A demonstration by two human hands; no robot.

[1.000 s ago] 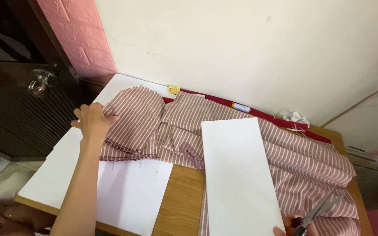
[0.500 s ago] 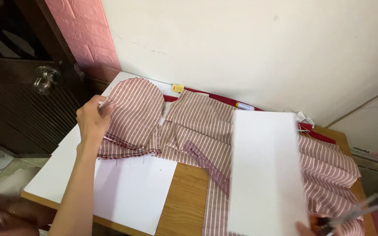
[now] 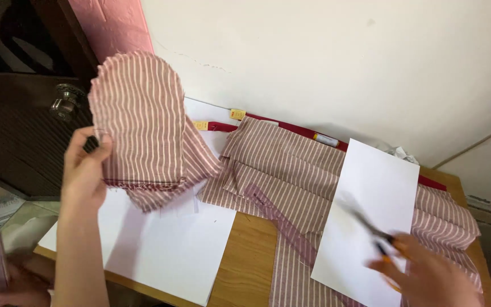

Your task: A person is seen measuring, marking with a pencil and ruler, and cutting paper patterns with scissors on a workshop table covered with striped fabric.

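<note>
yellow tag, left (image 3: 200, 125): small squarish yellow label at the upper middle of the frame, lying at the back of the tabletop (image 3: 245, 267), just beside the lifted striped cloth (image 3: 143, 125).
yellow tag, right (image 3: 237, 114): small yellow label a little right of and above the first, near the wall, at the end of the red strip (image 3: 291, 126).
white sticker (image 3: 326, 139): narrow oblong white label with a yellow end, lying on the red strip, centre-right of the frame; markings too small to tell.
packages, signs, screens: none plainly visible.

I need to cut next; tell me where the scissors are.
The scissors are low on the right of the head view, blurred, in the right hand, over the white paper sheet lying on the striped cloth.
</note>
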